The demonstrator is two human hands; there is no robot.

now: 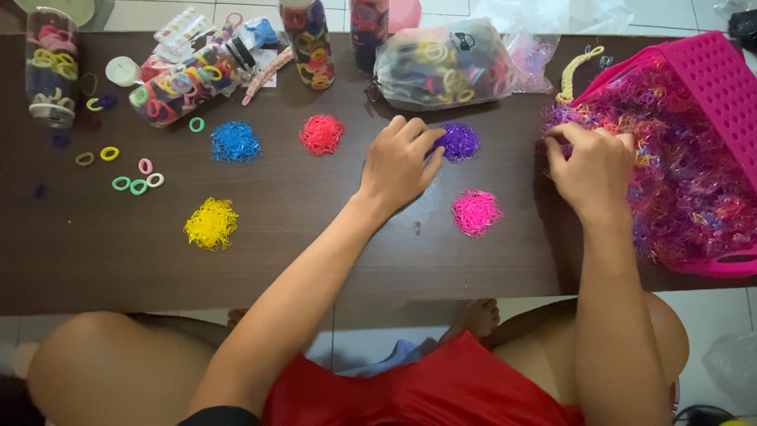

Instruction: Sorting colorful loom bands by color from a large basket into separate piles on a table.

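Fingers [416, 134] of the left hand [398, 166] lie loosely curled, tips touching the purple pile [458, 141] without closing on it. The right hand [593, 170], right of that pile, pinches its fingertips into the mixed bands [686, 166] spilling from the pink basket [721, 75]; what they grip is too small to tell. A pink pile [475, 212] sits just below the purple one, red [322, 134] and blue [235, 143] piles to its left. Bare dark table [331, 260] stretches below toward the near edge.

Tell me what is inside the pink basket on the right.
The pink basket holds a heap of tiny mixed-colour elastic bands, mostly purple, pink and orange, spilling onto the table. The right hand picks at its edge. Anything beneath the heap is covered.
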